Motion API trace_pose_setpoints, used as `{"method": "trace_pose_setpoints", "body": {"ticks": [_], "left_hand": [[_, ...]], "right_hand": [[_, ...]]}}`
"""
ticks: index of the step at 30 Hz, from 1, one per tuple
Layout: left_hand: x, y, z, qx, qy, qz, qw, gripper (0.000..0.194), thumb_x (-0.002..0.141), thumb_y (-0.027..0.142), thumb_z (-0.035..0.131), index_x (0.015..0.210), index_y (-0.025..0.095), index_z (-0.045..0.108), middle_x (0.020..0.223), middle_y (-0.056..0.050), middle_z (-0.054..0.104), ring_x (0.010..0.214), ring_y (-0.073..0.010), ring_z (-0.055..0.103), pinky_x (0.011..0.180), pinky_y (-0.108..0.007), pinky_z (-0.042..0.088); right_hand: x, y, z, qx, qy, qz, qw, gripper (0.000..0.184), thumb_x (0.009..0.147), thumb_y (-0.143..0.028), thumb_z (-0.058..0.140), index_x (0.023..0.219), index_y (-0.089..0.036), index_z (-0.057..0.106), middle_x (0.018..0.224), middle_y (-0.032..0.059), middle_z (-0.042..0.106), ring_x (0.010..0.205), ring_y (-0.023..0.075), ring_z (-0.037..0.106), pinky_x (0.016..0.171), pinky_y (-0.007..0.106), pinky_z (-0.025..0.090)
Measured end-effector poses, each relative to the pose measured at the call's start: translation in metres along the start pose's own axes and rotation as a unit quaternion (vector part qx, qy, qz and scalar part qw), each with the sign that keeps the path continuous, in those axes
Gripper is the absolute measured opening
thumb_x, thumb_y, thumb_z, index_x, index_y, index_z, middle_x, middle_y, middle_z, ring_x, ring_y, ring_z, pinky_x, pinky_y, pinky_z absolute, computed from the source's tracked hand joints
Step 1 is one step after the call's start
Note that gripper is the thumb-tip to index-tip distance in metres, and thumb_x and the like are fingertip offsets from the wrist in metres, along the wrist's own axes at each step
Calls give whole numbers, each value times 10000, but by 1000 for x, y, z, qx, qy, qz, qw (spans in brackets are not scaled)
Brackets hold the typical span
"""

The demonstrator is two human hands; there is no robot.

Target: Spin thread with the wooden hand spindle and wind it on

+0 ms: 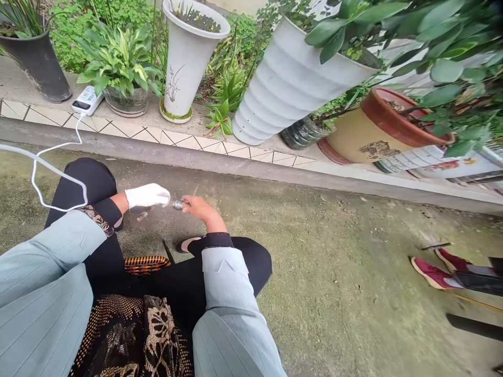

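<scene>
The coil, metal as it seemed, was above the ground, one end held in my right hand. Its loops looked already formed; how much work was left, I could not see. My gloved left hand was just beside it with bent fingers; whether it held something, I could not tell. Farther, pots stood on the ledge.

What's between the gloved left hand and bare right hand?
In the head view, a small silvery ringed piece sits there, held by the right hand, one end toward the left hand.
</scene>
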State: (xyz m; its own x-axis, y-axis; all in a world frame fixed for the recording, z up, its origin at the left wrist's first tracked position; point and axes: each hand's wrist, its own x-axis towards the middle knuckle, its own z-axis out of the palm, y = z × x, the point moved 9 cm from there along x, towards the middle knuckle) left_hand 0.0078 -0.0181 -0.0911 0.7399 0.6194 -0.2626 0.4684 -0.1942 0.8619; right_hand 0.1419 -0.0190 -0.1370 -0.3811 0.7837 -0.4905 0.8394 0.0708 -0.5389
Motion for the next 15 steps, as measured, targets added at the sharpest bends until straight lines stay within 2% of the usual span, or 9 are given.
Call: {"method": "trace_pose_setpoints", "body": {"ticks": [2, 5, 7, 8, 9, 10, 13, 15], "left_hand": [[0, 2, -11, 21, 35, 15, 999, 229, 800, 329, 495, 722, 144, 607, 678, 10, 591, 606, -105, 471, 597, -219, 355], [2, -1, -20, 5, 63, 22, 998, 248, 805, 340, 492, 732, 139, 618, 690, 1, 593, 608, -103, 474, 583, -214, 355], [4, -8, -16, -42, 54, 3, 998, 268, 813, 366, 500, 752, 137, 625, 640, 6, 561, 554, -94, 443, 534, -209, 336], [5, -12, -12, -72, 44, -9, 996, 277, 813, 381, 509, 760, 135, 627, 608, 10, 539, 525, -91, 426, 511, -208, 328], [6, -15, -6, -102, 30, -20, 994, 286, 814, 393, 518, 770, 133, 629, 580, 13, 519, 503, -90, 415, 494, -208, 325], [7, -16, 0, -130, 15, -26, 991, 291, 816, 402, 528, 780, 132, 632, 564, 13, 509, 492, -91, 417, 485, -208, 329], [9, -14, 17, -188, -24, -20, 982, 285, 833, 404, 548, 804, 136, 639, 574, 2, 522, 497, -93, 442, 486, -205, 351], [9, -10, 25, -210, -47, -10, 977, 271, 850, 392, 545, 816, 142, 645, 554, 10, 507, 487, -86, 426, 485, -198, 350]], "right_hand": [[-6, -10, 14, 69, -82, -44, 993, 365, 739, -141, 653, 1103, -165, 623, 953, 53, 690, 791, 162, 607, 719, 268, 441], [-24, -29, 20, 218, -175, -99, 955, 424, 739, -160, 644, 1159, -148, 596, 858, 21, 673, 680, 119, 575, 664, 249, 447], [-37, -42, 11, 308, -193, -136, 922, 484, 720, -215, 688, 1187, -143, 582, 848, 17, 664, 680, 113, 569, 669, 251, 458], [-42, -45, 3, 344, -183, -151, 908, 521, 695, -244, 722, 1187, -145, 582, 851, 18, 661, 689, 114, 570, 676, 255, 464], [-45, -46, -8, 379, -151, -162, 898, 557, 666, -265, 754, 1183, -149, 583, 856, 19, 659, 696, 116, 571, 681, 259, 470], [-46, -43, -22, 414, -95, -169, 890, 580, 647, -281, 773, 1180, -158, 581, 867, 20, 658, 700, 117, 570, 685, 262, 476], [-46, -12, -69, 485, 162, -161, 844, 514, 727, -359, 706, 1191, -194, 557, 972, 45, 659, 704, 114, 562, 676, 260, 486], [-43, 15, -81, 472, 288, -100, 827, 443, 814, -375, 598, 1216, -201, 531, 1066, 74, 649, 723, 122, 572, 668, 265, 491]]}}
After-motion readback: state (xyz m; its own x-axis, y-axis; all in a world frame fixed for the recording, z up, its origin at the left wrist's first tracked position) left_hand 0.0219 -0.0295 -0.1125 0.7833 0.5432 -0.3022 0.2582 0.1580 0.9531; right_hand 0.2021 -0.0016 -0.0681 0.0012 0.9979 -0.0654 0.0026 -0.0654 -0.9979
